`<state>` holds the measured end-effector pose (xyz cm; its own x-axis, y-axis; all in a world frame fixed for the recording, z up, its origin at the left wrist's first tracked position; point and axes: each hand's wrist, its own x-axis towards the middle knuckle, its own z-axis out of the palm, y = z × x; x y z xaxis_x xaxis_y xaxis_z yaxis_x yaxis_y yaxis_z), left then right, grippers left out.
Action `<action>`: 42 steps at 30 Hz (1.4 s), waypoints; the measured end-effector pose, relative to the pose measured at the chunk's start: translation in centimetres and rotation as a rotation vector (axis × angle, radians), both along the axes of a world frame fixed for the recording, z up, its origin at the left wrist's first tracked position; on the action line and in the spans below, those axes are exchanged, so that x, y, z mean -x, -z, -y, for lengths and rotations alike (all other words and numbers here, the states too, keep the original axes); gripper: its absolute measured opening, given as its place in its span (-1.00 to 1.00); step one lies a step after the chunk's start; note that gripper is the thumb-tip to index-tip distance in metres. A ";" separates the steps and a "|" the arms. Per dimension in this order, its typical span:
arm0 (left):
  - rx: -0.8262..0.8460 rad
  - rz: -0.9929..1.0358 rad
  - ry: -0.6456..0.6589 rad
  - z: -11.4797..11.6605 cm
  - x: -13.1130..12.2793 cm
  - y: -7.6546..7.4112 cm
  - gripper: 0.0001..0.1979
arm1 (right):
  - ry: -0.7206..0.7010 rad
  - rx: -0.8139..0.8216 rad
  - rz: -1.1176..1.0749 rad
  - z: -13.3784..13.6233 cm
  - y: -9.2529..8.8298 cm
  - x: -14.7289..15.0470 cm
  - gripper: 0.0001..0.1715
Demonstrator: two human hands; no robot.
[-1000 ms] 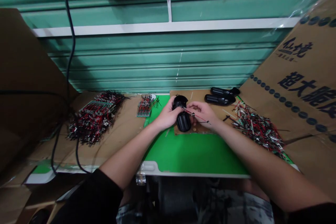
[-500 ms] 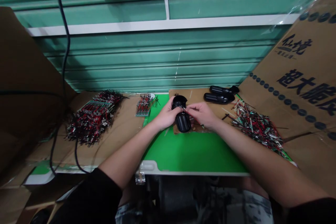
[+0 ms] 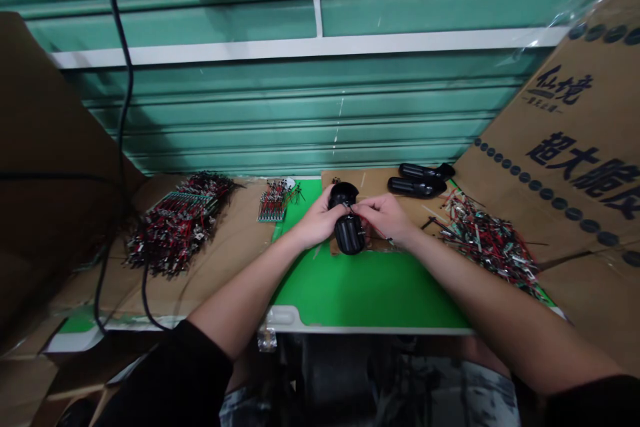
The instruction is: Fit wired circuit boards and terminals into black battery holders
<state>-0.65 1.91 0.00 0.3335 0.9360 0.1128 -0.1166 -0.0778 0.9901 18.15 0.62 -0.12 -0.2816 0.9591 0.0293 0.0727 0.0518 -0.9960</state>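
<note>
A black ribbed plastic housing with a rounded, hollow-looking top [image 3: 349,235] is held over the green tabletop [image 3: 370,293]. My left hand [image 3: 320,220] is closed around its left side, thumb across the middle. From the right, my right hand [image 3: 384,217] pinches thin red and black wires [image 3: 371,235] against the housing's middle; the wires' ends are hidden by the fingers. Two similar black housings [image 3: 417,187] lie on the cardboard behind my right hand.
On the left lies a large heap of wired circuit boards [image 3: 173,233], with a smaller wired board panel [image 3: 273,207] nearer the middle. A pile of loose wires [image 3: 493,247] sits at the right. Cardboard walls [image 3: 565,167] flank the table, and a black cable [image 3: 125,93] hangs at left.
The housing has shifted very slightly down and right. My right fingers have moved a little closer against its middle, with the wires still between them.
</note>
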 end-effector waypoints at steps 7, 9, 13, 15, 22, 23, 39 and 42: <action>0.048 0.042 0.042 0.2 0.1 -0.3 -0.59 | 0.020 -0.074 0.071 -0.1 -0.2 -0.1 -0.40; 0.063 0.044 0.043 0.2 0.1 -0.3 -0.60 | 0.035 -0.085 0.069 0.0 -0.2 -0.1 -0.39; 0.119 0.092 0.003 0.3 -0.3 -0.3 -0.59 | 0.039 -0.059 0.063 0.1 -0.3 0.1 -0.39; 0.187 0.143 -0.049 0.2 -0.5 -0.3 -0.61 | 0.025 -0.064 0.068 0.1 -0.6 -0.1 -0.45; 0.446 0.313 -0.180 -0.5 0.1 -1.6 -0.66 | -0.117 -0.201 -0.060 0.3 -2.6 -2.6 -0.50; 0.469 0.324 -0.185 -0.6 0.2 -1.7 -0.67 | -0.151 -0.249 -0.055 0.5 -3.0 -2.8 -0.44; 0.347 0.175 0.037 0.9 0.1 -1.8 -0.41 | 0.182 -0.345 -0.130 0.4 -3.6 -2.2 -0.55; 0.342 0.110 0.118 1.4 -0.2 -1.6 -0.37 | 0.220 -0.395 -0.072 0.4 -3.3 -1.9 -0.56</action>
<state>-0.41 0.52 1.56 0.4446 0.8815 -0.1589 -0.2117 0.2758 0.9376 20.03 0.18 3.19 -0.0563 0.9071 0.4171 0.0561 0.4200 -0.9058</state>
